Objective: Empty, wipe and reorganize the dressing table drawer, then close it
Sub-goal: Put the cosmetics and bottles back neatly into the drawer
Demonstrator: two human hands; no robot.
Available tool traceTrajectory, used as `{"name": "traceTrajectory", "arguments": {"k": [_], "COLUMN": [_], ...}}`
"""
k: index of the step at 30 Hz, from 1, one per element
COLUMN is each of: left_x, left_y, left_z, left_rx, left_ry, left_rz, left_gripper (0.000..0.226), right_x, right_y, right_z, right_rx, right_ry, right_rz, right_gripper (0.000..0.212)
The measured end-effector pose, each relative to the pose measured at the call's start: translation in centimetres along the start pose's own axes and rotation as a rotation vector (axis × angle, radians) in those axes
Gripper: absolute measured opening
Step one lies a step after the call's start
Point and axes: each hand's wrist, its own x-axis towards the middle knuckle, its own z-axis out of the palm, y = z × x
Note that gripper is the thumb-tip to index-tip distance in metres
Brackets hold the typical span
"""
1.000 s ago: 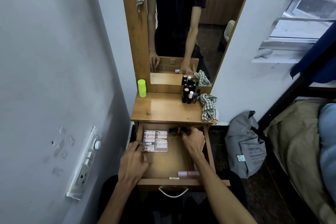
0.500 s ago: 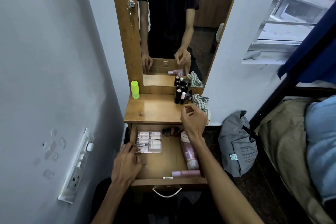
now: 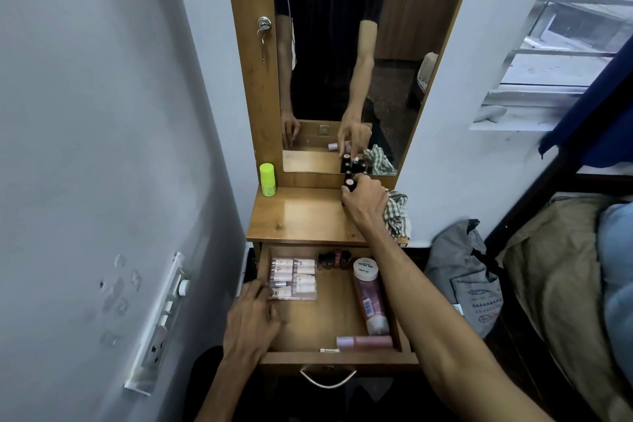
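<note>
**Restocking the drawer, one bottle at a time**

The person is reaching the right hand up to the cluster of small dark bottles standing on the dressing table top, against the mirror. The fingers are curling round one bottle with a pale cap, apparently gripping it, though the hand is hiding most of the cluster. The bottles are probably waiting there because the drawer was emptied onto the top; fetching them back suggests the reorganizing stage is under way.

The left hand is resting inside the open drawer at its left edge, fingers loosely bent and touching the clear tray of pale tubes, seemingly steadying it in its corner; it is holding nothing.

Already lying in the drawer are a pink tube with a white cap along the right wall, a smaller pink bottle along the front, and a few dark little bottles at the back. A checked cloth is sitting crumpled on the top's right edge, and a green container is standing at the left.
</note>
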Motion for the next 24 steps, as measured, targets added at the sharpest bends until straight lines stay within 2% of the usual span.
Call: {"name": "traceTrajectory", "arguments": {"k": [4,7,11,15,20,24], "left_x": [0.0,0.1,0.1,0.0,0.0,-0.1], "left_y": [-0.1,-0.1,-0.1,0.0,-0.2,-0.1], "left_z": [0.0,0.0,0.1,0.1,0.4,0.4], "left_rx": [0.002,0.014,0.023,0.027,0.044,0.037], "left_ry": [0.007,-0.003,-0.009,-0.004,-0.018,-0.027], "left_rz": [-0.006,-0.004,-0.006,-0.008,-0.014,-0.02], "left_gripper": [0.028,0.027,0.026,0.024,0.029,0.033], "right_x": [-0.4,-2.3,-6.2,-10.1,-13.0,-13.4], "right_y": [0.1,0.1,1.2,3.7,7.2,8.4], "right_z": [-0.1,-0.8,-1.8,-1.9,-0.1,2.0], "right_rx": [0.13,0.307,0.403,0.363,0.18,0.08], "right_ry": [0.027,0.049,0.016,-0.057,-0.194,-0.223], "right_rz": [-0.001,-0.056,-0.122,-0.095,0.026,0.036], "right_gripper": [0.024,0.019,0.018,0.011,0.024,0.026]}}
